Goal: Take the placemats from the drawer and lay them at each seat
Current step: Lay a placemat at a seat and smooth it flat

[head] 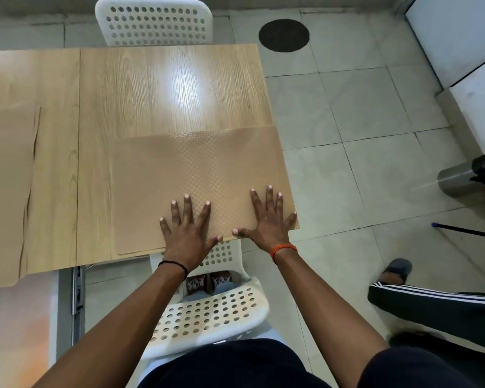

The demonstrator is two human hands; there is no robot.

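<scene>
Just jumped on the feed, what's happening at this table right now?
A person is laying placemats. Both hands are spread flat on a tan placemat at the near right end of the wooden table: left hand, right hand. The mat lies in front of a white perforated chair. Another placemat already lies to the left. The far chair has no mat in front of it yet.

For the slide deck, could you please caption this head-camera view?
Both hands, left hand and right hand, press a tan placemat flat on the wooden table above a white perforated chair.
</scene>
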